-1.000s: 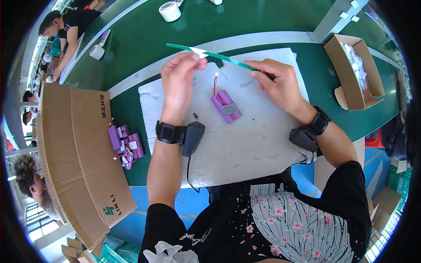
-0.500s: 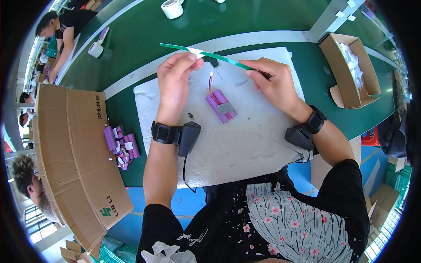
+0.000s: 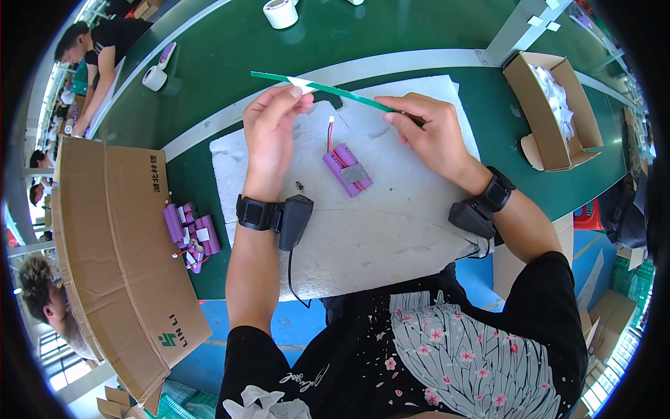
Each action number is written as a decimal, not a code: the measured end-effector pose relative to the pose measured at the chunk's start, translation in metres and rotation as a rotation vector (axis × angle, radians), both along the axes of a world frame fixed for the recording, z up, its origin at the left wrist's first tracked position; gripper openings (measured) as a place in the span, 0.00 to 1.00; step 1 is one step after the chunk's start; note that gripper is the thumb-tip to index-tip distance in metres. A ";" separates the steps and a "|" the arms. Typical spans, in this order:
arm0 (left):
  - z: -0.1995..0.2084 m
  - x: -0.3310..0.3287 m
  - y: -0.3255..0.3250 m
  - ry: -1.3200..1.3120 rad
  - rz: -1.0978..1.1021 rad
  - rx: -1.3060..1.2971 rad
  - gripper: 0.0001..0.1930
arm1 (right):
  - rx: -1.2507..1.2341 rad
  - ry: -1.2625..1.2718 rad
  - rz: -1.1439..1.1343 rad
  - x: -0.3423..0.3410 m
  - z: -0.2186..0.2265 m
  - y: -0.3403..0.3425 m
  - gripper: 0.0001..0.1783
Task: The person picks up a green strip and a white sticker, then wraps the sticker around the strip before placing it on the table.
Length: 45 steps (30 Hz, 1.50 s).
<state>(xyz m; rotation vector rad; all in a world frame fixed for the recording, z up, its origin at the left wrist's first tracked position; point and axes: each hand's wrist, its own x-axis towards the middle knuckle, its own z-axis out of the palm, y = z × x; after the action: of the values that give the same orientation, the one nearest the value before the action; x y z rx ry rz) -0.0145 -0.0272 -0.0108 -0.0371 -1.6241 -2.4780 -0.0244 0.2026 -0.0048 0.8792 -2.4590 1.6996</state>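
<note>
At upper centre, the left hand (image 3: 271, 122) pinches a white piece (image 3: 300, 84), the right (image 3: 429, 129) closes on the green strip (image 3: 347, 95); uneven pulling could tear the piece.

A head-worn fisheye looks down on the green bench (image 3: 405, 31) from close above.

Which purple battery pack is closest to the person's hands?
The lone purple battery pack on the pale board, with a grey patch on top; the other packs lie bunched on the green table beside the large cardboard box.
</note>
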 end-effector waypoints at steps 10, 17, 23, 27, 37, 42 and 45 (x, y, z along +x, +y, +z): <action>-0.002 0.010 0.036 -0.061 -0.127 -0.153 0.07 | -0.010 -0.008 0.023 0.001 0.000 0.000 0.12; 0.002 0.015 0.048 -0.083 -0.164 -0.236 0.07 | -0.034 -0.024 0.036 0.002 -0.001 -0.001 0.12; 0.000 0.016 0.049 -0.087 -0.196 -0.326 0.06 | -0.042 -0.023 0.052 0.001 -0.002 -0.001 0.13; -0.001 0.016 0.048 -0.078 -0.213 -0.337 0.06 | -0.024 0.092 0.079 -0.001 -0.003 0.001 0.12; 0.002 0.010 0.029 -0.030 -0.100 -0.253 0.06 | -0.020 0.166 0.026 -0.003 -0.002 0.002 0.10; 0.001 0.001 0.003 0.044 -0.037 -0.054 0.07 | 0.004 0.156 -0.009 -0.004 -0.002 0.003 0.09; 0.001 -0.002 -0.007 0.042 -0.002 0.010 0.07 | 0.027 0.155 -0.019 -0.005 -0.003 0.004 0.09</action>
<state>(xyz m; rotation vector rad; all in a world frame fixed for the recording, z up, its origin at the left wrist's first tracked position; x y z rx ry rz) -0.0168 -0.0339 -0.0099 -0.0892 -1.5959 -2.4694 -0.0291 0.2061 -0.0076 0.9484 -2.3859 1.5332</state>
